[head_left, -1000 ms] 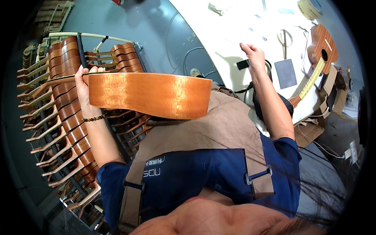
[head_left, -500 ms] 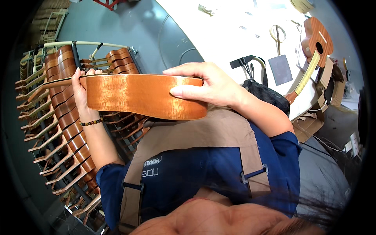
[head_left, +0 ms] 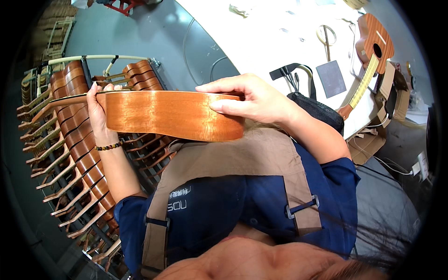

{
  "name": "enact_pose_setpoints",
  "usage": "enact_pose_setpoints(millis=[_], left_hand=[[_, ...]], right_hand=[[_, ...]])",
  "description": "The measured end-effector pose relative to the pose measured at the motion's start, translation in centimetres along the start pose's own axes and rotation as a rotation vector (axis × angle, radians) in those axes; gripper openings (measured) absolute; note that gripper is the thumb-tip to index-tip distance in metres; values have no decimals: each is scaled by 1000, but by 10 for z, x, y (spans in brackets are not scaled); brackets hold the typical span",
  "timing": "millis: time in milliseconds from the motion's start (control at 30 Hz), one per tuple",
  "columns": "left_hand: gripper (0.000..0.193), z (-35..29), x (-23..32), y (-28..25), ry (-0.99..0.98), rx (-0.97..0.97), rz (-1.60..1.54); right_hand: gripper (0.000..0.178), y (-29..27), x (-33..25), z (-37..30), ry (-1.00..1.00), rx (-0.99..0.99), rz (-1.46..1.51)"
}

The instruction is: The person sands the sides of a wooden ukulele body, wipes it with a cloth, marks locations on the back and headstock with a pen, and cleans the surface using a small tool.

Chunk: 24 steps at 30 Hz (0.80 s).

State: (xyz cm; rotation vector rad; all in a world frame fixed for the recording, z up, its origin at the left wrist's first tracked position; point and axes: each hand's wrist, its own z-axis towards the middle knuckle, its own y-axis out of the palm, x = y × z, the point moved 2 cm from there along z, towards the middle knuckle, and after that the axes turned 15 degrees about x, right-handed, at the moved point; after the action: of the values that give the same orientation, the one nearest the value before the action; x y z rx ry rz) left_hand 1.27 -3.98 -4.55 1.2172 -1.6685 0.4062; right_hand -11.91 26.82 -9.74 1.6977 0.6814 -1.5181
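Observation:
A brown wooden ukulele (head_left: 172,116) is held across my chest, its side turned up toward me and its neck pointing left. My left hand (head_left: 99,105) is closed round the neck where it meets the body; a beaded bracelet circles that wrist. At the body's right end, my right hand (head_left: 242,99) grips it, with the thumb on the side and the fingers along the far edge. The ukulele's lower edge lies against the brown apron (head_left: 233,156). Its far face is mostly hidden.
On the left stands a rack (head_left: 126,57) packed with several ukuleles. The white table (head_left: 252,46) at right bears another ukulele (head_left: 383,42), a tape roll (head_left: 326,35), a dark square pad (head_left: 331,79) and a black mesh pouch (head_left: 317,112). Cardboard boxes (head_left: 368,144) and cables lie beyond its near end.
The ukulele has barely shifted, its side tilting slightly in my hands. My right thumb has slid a little to the right. The surroundings have moved slightly left in the view.

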Motion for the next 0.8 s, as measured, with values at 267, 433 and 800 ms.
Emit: enact_pose_setpoints(millis=[267,433,800], left_hand=[[25,17,-15,-3,37,30,23],[26,39,-43,1,19,-99,-39],[20,96,-103,54,14,-209,-42]], right_hand=[[31,-4,35,9,55,210,79],[29,-23,60,3,145,307,171],[14,-144,148,-26,234,873,-481]])
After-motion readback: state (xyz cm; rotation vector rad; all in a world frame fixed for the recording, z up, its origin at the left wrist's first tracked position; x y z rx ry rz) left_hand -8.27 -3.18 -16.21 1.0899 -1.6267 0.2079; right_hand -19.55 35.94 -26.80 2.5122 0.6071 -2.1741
